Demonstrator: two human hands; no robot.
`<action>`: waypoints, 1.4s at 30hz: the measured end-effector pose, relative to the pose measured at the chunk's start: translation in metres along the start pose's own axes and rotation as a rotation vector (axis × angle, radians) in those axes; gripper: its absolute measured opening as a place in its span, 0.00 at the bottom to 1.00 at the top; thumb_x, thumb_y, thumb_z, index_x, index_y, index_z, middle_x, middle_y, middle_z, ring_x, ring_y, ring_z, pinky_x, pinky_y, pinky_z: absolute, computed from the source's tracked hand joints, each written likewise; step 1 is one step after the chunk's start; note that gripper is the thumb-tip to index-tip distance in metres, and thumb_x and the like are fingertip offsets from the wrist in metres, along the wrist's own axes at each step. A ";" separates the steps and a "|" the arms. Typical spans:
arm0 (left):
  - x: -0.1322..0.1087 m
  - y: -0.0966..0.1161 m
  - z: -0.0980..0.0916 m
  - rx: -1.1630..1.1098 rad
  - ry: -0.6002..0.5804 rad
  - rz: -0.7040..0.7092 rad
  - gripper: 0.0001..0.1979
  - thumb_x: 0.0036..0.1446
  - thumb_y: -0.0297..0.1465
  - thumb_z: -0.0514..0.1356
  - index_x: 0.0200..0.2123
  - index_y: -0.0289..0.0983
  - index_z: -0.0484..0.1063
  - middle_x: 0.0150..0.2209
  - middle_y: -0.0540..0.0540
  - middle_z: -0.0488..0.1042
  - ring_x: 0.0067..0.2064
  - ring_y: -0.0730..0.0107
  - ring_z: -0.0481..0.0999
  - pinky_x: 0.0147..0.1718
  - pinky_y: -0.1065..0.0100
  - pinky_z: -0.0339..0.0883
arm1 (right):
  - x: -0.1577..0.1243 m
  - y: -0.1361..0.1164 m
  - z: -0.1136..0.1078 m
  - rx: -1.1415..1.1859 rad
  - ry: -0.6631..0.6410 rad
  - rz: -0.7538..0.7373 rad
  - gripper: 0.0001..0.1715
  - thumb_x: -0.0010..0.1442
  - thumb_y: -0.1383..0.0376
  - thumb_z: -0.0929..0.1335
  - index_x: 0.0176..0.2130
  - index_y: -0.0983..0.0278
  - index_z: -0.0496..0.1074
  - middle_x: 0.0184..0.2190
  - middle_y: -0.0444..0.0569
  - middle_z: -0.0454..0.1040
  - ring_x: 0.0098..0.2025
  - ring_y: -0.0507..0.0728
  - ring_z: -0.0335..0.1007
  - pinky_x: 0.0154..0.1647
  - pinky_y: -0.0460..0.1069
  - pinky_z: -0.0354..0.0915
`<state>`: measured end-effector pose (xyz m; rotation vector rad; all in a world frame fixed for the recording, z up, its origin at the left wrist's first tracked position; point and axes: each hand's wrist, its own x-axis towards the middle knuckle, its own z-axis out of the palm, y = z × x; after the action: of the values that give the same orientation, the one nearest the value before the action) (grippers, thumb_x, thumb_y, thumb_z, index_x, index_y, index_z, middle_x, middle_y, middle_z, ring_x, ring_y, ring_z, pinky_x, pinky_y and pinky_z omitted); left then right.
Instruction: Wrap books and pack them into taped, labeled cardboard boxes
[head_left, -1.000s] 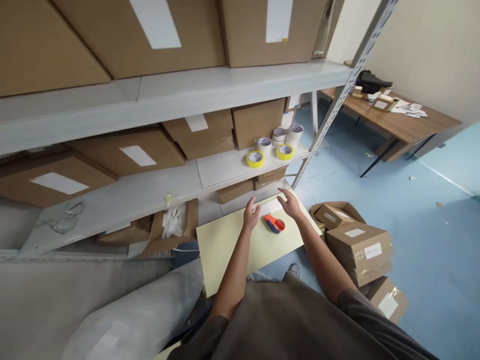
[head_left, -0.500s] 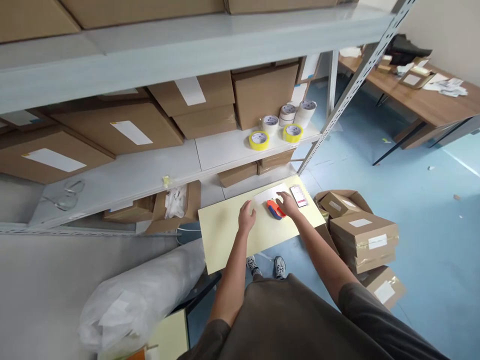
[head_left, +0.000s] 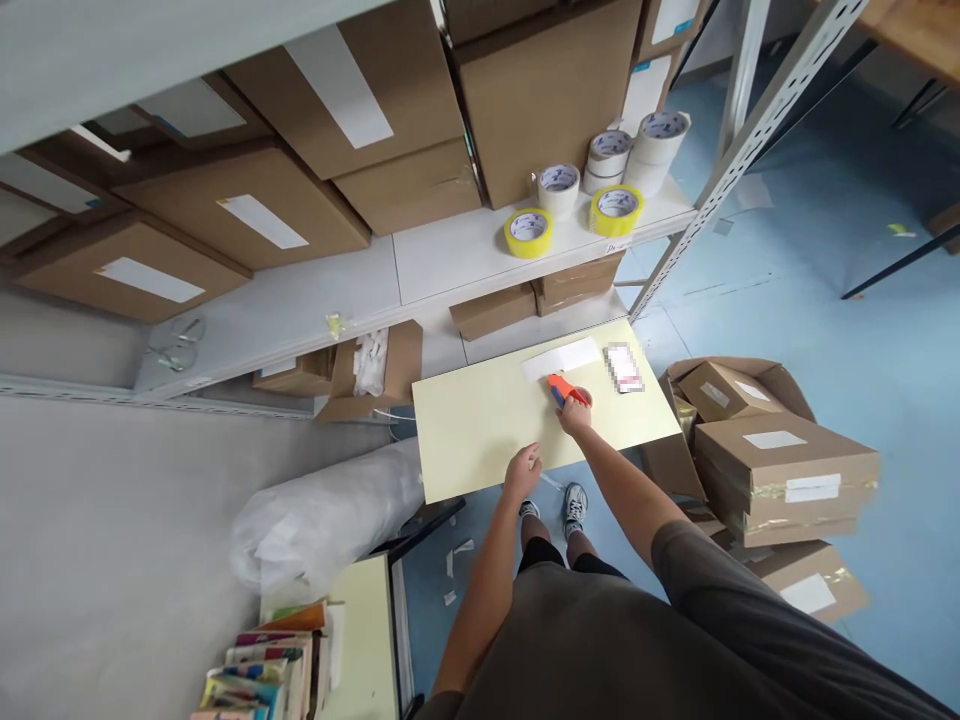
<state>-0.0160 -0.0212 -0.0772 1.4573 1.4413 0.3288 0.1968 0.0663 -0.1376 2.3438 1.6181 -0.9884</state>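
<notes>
a: position of the orange-and-blue tool (head_left: 562,388)?
b: on the far half of the pale yellow table (head_left: 465,430), just beside a white paper slip (head_left: 561,358). phone (head_left: 623,367) near, to its right. long axis runs diagonally, away from the body and leftward.
a: nearer hand?
b: right hand (head_left: 576,413). fingers curled over the tool's near end, apparently gripping. left hand (head_left: 523,468) apart, at the table's near edge, loosely curled, empty.
a: surfaces?
b: tool: hard glossy plastic, wedge-shaped. table: smooth, matte, flat.

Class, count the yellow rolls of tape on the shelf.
2. One yellow roll lies on the shelf, a second just right of it, both in front of the white rolls; boxes may hide more.
</notes>
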 end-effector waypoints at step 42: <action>0.039 0.182 -0.288 -0.737 0.020 0.534 0.31 0.57 0.59 0.66 0.37 0.33 0.83 0.38 0.39 0.84 0.39 0.61 0.82 0.42 0.62 0.76 | -0.177 -0.155 -0.258 0.150 0.472 -0.914 0.19 0.70 0.58 0.68 0.57 0.63 0.72 0.56 0.63 0.78 0.57 0.68 0.75 0.59 0.63 0.69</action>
<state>-0.1226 0.1845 0.1764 1.1794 0.7731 1.0814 0.1373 0.1073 0.2036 1.9743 3.0281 -0.6682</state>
